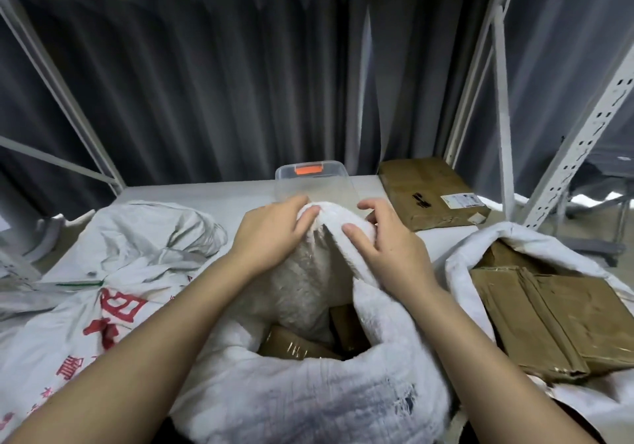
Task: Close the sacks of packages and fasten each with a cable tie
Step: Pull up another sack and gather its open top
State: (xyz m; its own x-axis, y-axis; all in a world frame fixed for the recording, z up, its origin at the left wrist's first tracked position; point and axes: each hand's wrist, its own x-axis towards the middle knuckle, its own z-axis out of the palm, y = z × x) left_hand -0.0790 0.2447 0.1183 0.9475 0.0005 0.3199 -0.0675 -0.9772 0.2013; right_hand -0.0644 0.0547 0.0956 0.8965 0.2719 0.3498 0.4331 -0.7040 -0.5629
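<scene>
A white woven sack [308,399] stands open in front of me, with brown taped packages [298,345] showing inside its mouth. My left hand [274,234] and my right hand [387,241] both grip the far rim of this sack, pulled up into a peak between them. Fingers of each hand curl over the folded fabric. A second open sack [459,261] at the right holds flat brown parcels [549,320]. A third sack with red print [113,272] lies crumpled at the left. No cable tie is visible.
A clear plastic box with an orange latch [312,182] sits on the white shelf [192,200] just behind my hands. A brown parcel with a label [432,193] lies at the back right. White rack posts [579,141] and a grey curtain stand behind.
</scene>
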